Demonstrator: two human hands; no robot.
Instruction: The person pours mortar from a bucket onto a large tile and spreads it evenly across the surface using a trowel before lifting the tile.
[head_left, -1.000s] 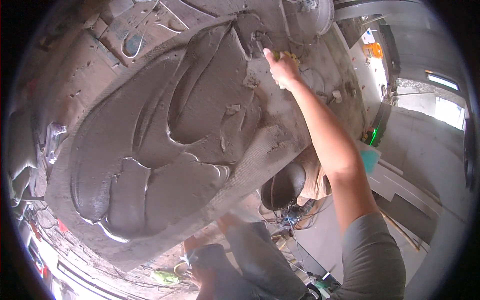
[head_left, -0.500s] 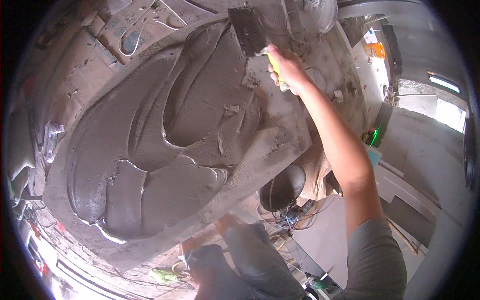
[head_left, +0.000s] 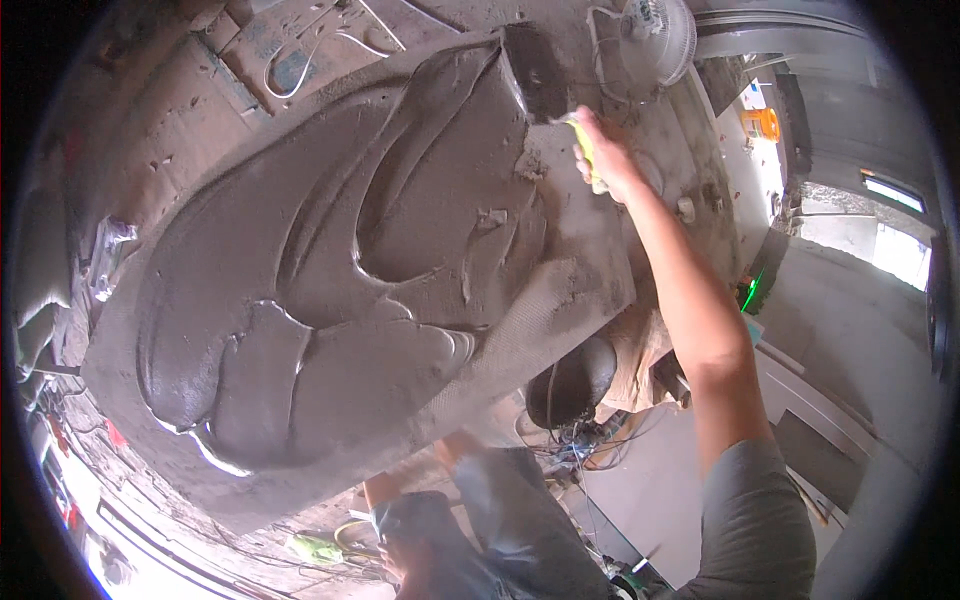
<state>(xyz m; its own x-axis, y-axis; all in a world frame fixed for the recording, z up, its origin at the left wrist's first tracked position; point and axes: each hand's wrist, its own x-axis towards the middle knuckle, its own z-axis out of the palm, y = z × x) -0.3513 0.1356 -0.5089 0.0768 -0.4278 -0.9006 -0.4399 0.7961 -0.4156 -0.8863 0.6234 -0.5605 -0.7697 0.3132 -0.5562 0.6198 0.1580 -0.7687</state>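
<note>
While the right hand (head_left: 610,165) clamps its fingers round the handle (head_left: 586,150), likely the best hold, the stiff-looking trowel (head_left: 537,78) meets soft, probably heavy mortar (head_left: 320,225) at its far end; the left hand's (head_left: 395,562) fingers cannot be made out.

No lettering, label, number or sign can be read on any surface in this view.

- White, round, caged electric fan (head_left: 657,42), beyond the fingers (head_left: 583,166), slightly right
- Orange plastic bucket (head_left: 762,124), well right of the fingers
- Bright rectangular window (head_left: 900,256), far right of the fingers and lower
- Green streak of light (head_left: 752,290), lower right of the fingers
- Thin white looped cable (head_left: 268,80), well left of the fingers
- Brown crumpled paper-like wrapping (head_left: 635,355), below the fingers
- Yellow-green crumpled bundle (head_left: 315,548), far lower left of the fingers
</note>
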